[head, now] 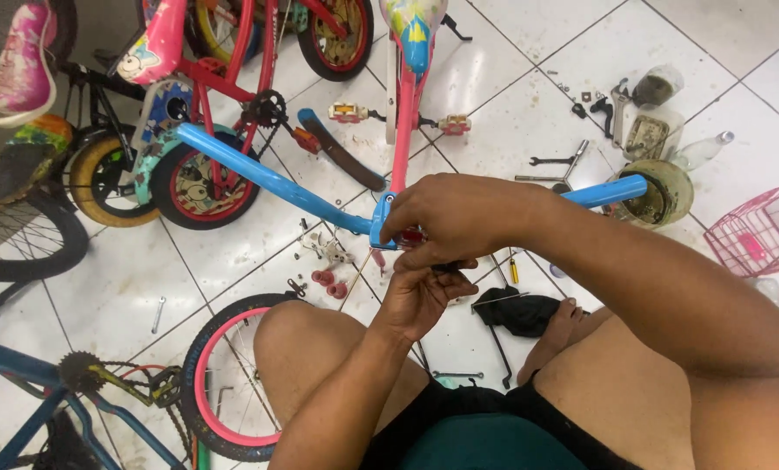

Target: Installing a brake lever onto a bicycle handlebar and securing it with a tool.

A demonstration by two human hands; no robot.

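A blue bicycle handlebar (259, 174) stretches across the middle of the view, its far end (611, 191) reaching right. My right hand (459, 213) wraps over its centre clamp, where a small red part shows under the fingers. My left hand (420, 296) comes up from below, fingers closed on a small dark tool or part pressed against the clamp's underside. What exactly it holds is hidden by the fingers. A pink bicycle frame (404, 113) stands upside down just behind the handlebar.
Small bicycles (194, 130) crowd the upper left. A pink-rimmed wheel (211, 383) lies by my left knee. Wrenches (555, 161), bolts, jars (659, 196) and a bottle are scattered on the white tiled floor to the right, with a pink wire basket (759, 231) at the far right.
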